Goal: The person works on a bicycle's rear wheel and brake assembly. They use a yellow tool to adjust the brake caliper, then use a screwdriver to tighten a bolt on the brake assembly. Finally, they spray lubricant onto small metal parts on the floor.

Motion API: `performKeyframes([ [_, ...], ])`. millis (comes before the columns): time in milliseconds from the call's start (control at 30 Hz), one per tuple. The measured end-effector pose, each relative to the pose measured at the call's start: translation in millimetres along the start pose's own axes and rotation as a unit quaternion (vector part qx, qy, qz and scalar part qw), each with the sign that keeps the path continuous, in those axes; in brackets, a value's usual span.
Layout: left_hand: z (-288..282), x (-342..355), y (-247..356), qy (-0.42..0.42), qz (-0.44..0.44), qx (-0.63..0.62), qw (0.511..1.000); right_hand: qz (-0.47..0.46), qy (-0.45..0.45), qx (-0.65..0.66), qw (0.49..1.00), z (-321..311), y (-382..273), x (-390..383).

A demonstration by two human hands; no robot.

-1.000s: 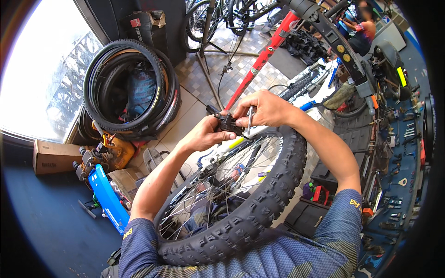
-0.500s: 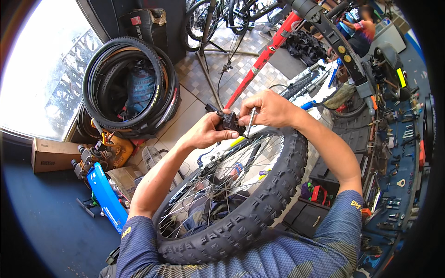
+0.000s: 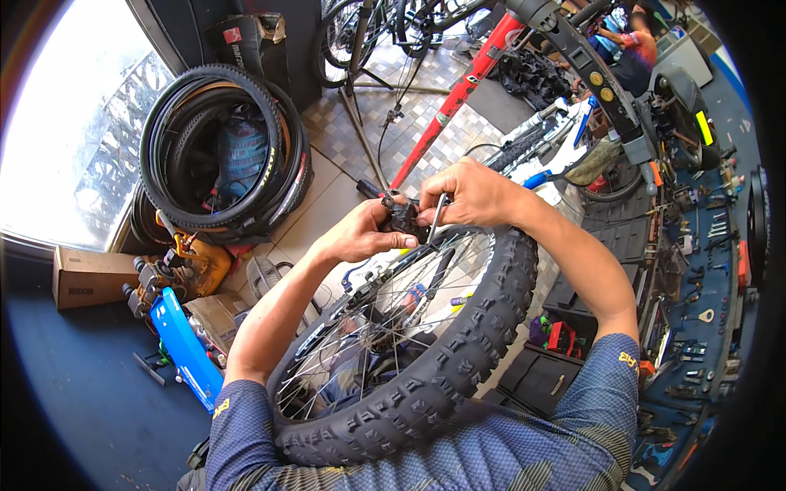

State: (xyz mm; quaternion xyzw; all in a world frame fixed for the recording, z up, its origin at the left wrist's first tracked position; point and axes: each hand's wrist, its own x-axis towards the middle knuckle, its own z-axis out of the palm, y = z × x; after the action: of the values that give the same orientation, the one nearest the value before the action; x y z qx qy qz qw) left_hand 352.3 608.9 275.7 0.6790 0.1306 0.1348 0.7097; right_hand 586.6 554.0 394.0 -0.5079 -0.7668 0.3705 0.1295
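My left hand [image 3: 356,235] is closed around a small black bicycle part [image 3: 401,214], its thumb lying along the near side. Beside it my right hand [image 3: 471,195] pinches a thin metal rod-like tool [image 3: 435,222], which slants down past the part. Fingers hide where the tool and the part meet, so I cannot tell whether they touch. Both hands are just above the far rim of a spoked bicycle wheel, whose knobby black tyre [image 3: 483,344] lies tilted between my forearms.
A stack of tyres [image 3: 155,164] stands at the far left, above a cardboard box [image 3: 94,277] and a blue panel [image 3: 187,340]. Past my hands a red tube [image 3: 458,96] slants upward. Tools cover a bench [image 3: 741,319] on the right. Another person [image 3: 634,49] sits at the far right.
The view has shifted slightly, and the surroundings sit a little further left. Both hands keep their grips; the tool's lower end has moved slightly left.
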Motion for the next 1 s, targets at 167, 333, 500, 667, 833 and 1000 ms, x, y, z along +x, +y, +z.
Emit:
performKeyframes([
  [167,1.6,0.4,-2.7,0.021,0.041,-0.008,0.999,-0.006,0.007,-0.012,1.0,1.3,-3.7,-0.3],
  [333,2.2,0.2,14.4,0.032,0.028,0.036,0.998,-0.002,0.019,-0.054,0.998,3.9,-1.9,-2.0],
  [500,12.5,9.1,35.8,0.108,-0.024,0.016,0.994,0.057,0.037,0.132,0.989,-6.1,5.0,-5.8],
  [667,26.1,23.4,43.2,0.181,-0.015,0.033,0.983,0.072,0.018,0.101,0.992,-10.4,9.7,-16.2],
  [833,38.8,27.0,36.3,0.251,-0.019,0.139,0.958,0.038,0.053,0.139,0.988,-5.4,16.7,-19.2],
  [1000,43.5,15.1,25.1,0.298,0.055,0.078,0.95,0.04,0.06,0.267,0.961,-3.5,24.6,-29.0],
])
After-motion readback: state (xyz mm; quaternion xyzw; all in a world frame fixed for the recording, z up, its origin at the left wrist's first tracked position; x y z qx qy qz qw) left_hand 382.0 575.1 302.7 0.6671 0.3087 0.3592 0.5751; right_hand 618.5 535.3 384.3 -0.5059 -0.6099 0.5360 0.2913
